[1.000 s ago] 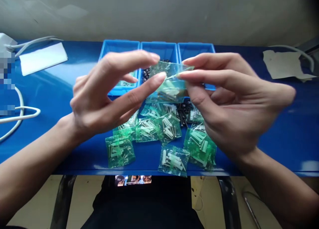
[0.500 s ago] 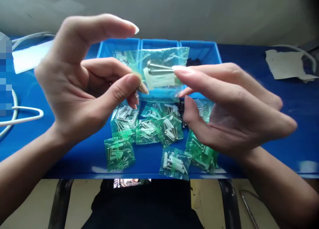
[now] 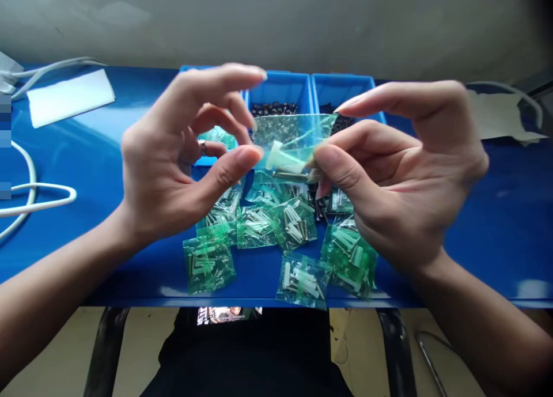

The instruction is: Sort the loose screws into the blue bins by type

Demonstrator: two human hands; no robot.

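Over the blue bench [image 3: 496, 230]: a clear bag [image 3: 298, 133] of white wall plugs [image 3: 281, 158], pinched up;
we noted left hand [image 3: 168, 178] and right hand [image 3: 401, 178] narrow on its edges; it seemed light, slippery, best held by the rim.

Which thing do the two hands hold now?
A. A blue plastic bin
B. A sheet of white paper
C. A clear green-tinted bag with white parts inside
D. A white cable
C. The left hand and right hand pinch the bag from both sides, with a white plastic anchor showing inside.
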